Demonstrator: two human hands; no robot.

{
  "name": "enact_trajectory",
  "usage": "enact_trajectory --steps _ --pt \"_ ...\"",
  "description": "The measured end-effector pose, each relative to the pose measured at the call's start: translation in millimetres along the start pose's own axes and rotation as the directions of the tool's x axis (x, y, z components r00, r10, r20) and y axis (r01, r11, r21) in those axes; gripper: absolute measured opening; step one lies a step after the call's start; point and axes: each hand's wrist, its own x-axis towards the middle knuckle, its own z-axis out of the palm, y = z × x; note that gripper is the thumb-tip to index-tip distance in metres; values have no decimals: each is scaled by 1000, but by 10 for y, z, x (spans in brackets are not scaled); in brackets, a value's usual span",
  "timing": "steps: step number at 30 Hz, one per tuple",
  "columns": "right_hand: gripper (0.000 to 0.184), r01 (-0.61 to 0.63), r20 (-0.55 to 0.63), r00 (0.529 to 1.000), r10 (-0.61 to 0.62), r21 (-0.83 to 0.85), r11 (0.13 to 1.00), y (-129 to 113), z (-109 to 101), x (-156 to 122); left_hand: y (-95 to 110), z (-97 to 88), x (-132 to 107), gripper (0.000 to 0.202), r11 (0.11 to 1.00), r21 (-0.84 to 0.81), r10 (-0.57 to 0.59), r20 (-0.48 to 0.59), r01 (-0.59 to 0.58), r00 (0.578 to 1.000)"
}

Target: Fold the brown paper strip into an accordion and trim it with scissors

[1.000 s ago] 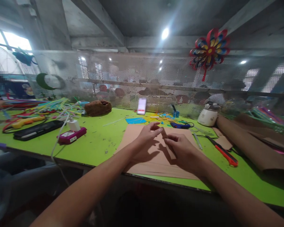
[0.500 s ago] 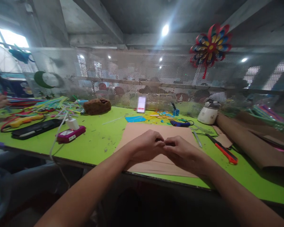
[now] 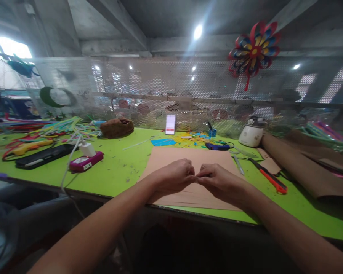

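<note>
My left hand point(image 3: 175, 176) and my right hand point(image 3: 218, 179) meet fingertip to fingertip over a stack of brown paper sheets point(image 3: 188, 163) on the green table point(image 3: 117, 171). Both hands are curled into pinches. Whatever sits between the fingertips is too small or hidden to name. The hands hover just above the near half of the sheets.
An orange box cutter point(image 3: 270, 177) and a metal tool point(image 3: 238, 164) lie right of the sheets, beside brown paper rolls point(image 3: 297, 167). A pink device with charger point(image 3: 85, 160), a black phone point(image 3: 42, 155) and coloured strips point(image 3: 60, 127) lie left. A mesh screen point(image 3: 174, 95) backs the table.
My left hand's fingers were stretched out a second ago; both hands have curled and come together into a pinch, slightly nearer to me.
</note>
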Motion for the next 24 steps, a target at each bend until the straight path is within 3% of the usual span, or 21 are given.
enact_trajectory --steps 6,11,17,24 --pt "23 20 -45 999 -21 -29 999 23 2 -18 -42 15 61 26 1000 -1 -28 37 28 999" --pt "25 62 73 996 -51 -161 985 -2 -49 -40 6 33 75 23 998 41 55 61 -57 997" --pt "27 163 85 986 -140 -428 889 -61 -33 -76 121 52 -31 25 985 151 77 12 -77 997" --pt "27 215 126 977 -175 -591 777 -144 14 -136 104 72 31 22 958 263 101 61 -114 993"
